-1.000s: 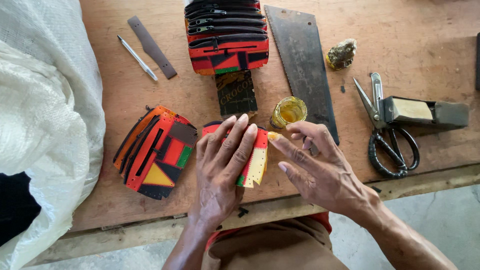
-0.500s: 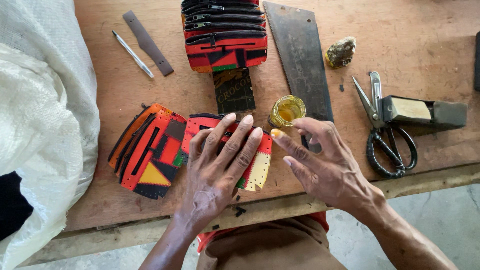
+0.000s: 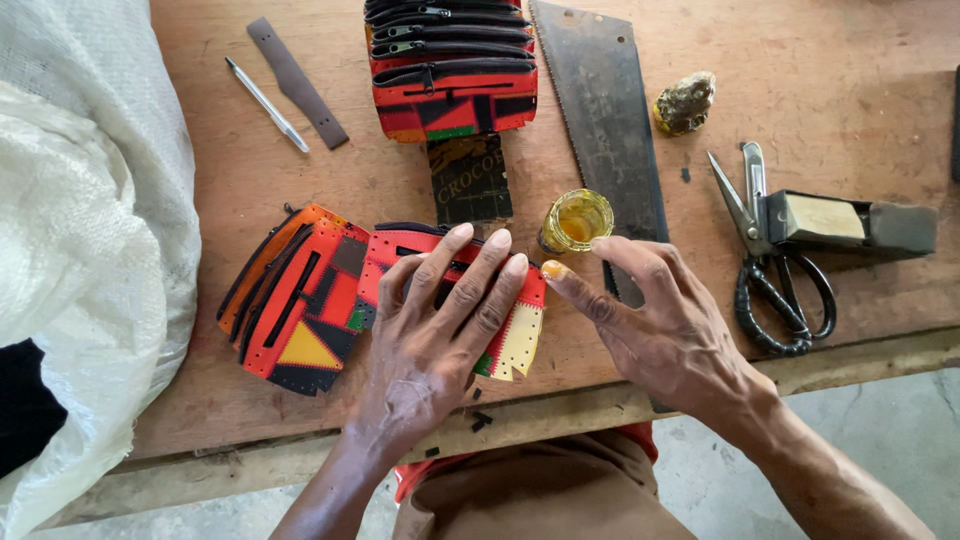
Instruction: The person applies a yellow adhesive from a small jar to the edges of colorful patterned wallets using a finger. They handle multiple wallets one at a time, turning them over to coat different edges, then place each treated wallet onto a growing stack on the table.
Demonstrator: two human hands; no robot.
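The left hand (image 3: pixel 440 320) lies flat, fingers spread, pressing down on a red patchwork pouch (image 3: pixel 520 335) at the near edge of the wooden workbench (image 3: pixel 850 60); it grips nothing, only pins the piece. The right hand (image 3: pixel 665 320) hovers at the pouch's 3 o'clock, open and relaxed, holding nothing, its forefinger tip (smeared yellow) just beside the pouch's right edge.

At 12 o'clock from that fingertip stands a small glass jar of yellow glue (image 3: pixel 577 220), touching the blade of a handsaw (image 3: pixel 610 130) that runs away toward 12. A fanned pile of similar orange and red pouches (image 3: pixel 295 310) sits at the pressed pouch's 9 o'clock, overlapping it slightly. Another stack of zipped pouches (image 3: pixel 450 70) rests at 12 o'clock, with a dark leather piece (image 3: pixel 470 180) below it. Black-handled scissors (image 3: pixel 780 290) lie at 3 o'clock, well apart from the right hand. A white woven sack (image 3: pixel 90 220) fills the 9 o'clock side.
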